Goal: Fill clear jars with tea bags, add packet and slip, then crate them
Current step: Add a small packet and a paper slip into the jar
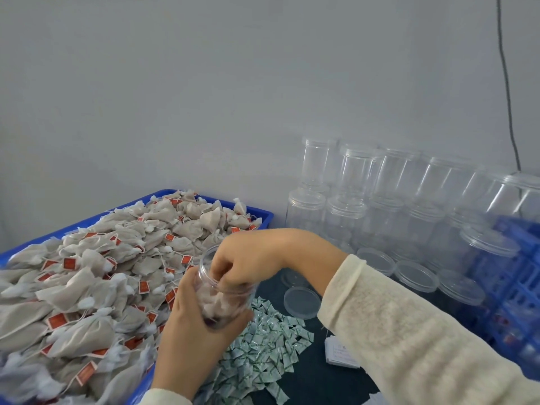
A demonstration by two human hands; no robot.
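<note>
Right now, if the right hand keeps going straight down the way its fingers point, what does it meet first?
The right hand has its fingers already in the mouth of the jar held by the left hand. Going on, it would probably meet the tea bags inside first; depth is unclear.

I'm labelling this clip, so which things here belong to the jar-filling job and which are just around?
Job:
left hand gripping the jar
right hand, fingers in its mouth
tea bags in the blue tray
small packets
paper slips
empty jars
loose lid
blue crate

Around:
wall
black cable
</note>
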